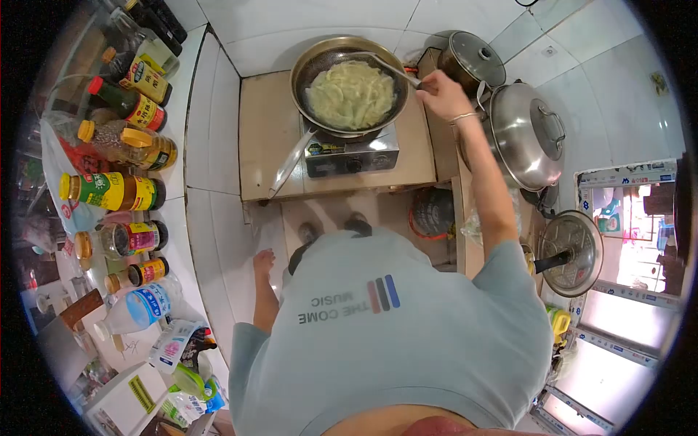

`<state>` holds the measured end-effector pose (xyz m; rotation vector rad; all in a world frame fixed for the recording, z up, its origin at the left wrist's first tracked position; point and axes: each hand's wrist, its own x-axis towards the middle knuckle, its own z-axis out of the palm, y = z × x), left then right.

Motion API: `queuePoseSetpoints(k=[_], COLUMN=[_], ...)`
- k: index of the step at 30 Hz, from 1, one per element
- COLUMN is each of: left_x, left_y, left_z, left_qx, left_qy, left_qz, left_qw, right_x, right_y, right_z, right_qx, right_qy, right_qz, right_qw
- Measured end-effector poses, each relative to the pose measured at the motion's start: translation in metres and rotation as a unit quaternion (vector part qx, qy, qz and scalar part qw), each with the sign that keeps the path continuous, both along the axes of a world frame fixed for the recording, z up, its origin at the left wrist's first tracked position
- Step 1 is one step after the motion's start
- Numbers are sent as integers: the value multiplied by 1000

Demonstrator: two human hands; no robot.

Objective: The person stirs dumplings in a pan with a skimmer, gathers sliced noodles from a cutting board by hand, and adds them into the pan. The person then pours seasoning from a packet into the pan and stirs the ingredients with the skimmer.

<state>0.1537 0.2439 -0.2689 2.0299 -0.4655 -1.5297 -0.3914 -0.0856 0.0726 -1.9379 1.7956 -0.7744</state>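
My right hand (440,96) is closed around the dark handle of a metal spatula (389,67), whose far end reaches into the wok at the back. Pale green sliced food (351,94) lies in the wok (302,69), which sits on a portable gas stove (353,161). The wok's metal handle (291,163) points toward me, down and to the left. My left hand (265,261) hangs low at my left side, away from the counter, with fingers loosely bent and nothing seen in them.
Sauce and oil bottles (113,192) line the shelf at left. Right of the stove stand a lidded pot (472,58) and a large steel pot (523,134). A glass lid (572,254) is at right, near the window. The tiled counter (269,131) bears the stove.
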Motion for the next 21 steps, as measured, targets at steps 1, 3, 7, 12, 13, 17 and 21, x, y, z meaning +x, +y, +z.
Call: queuePoseSetpoints(k=[1,3,7,12,13,17,21], left_x=[-2,-3,-3,-10,-12,-19,-14], left_y=[0,-1,-4,-13,-15,-18,-10], left_z=[4,7,4,7,9,20,16], left_qx=[2,3,1,0,4,6,0], left_qy=[-3,-6,-3,-21,-23,-26,-33], left_qz=[1,0,-17,-24,-32,-38,-25], left_qw=[1000,1000,1000,1000,999,999,999], right_x=[-8,-9,-17,-18,-18,-3,20], right_y=[4,16,32,44,45,51,58], right_z=[18,79,126,128,118,76,25], right_qx=[-23,54,74,94,85,99,103], right_qy=[5,130,199,229,224,180,180], right_qz=[32,49,120,169,190,187,156], right_qw=[999,989,970,954,952,961,966])
